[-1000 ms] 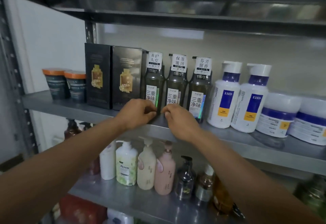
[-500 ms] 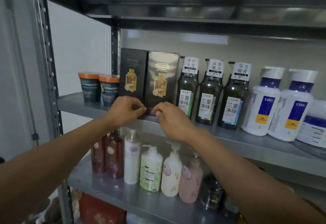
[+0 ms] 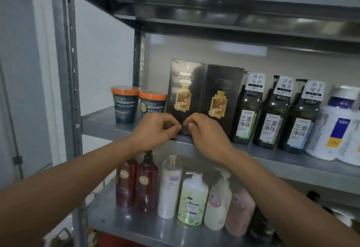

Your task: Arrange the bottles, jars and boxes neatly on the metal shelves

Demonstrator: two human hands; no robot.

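Since leaving the bottles [image 3: 272, 114], left hand [image 3: 155, 129] and right hand [image 3: 207, 133] touch boxes [image 3: 220, 91]

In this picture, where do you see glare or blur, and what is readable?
Head view: soft, dim light; a pale glare patch on the back wall above the black boxes; the white pump bottle at the right edge is blurred; the dark green bottles have readable labels.

The single head-worn camera is sitting close to the metal shelves [image 3: 292, 167], looking forward and slightly down at the middle tier, and framing the left hand [image 3: 155, 128] and right hand [image 3: 209, 132] at centre, forearms stretching toward 8 and 4 o'clock.
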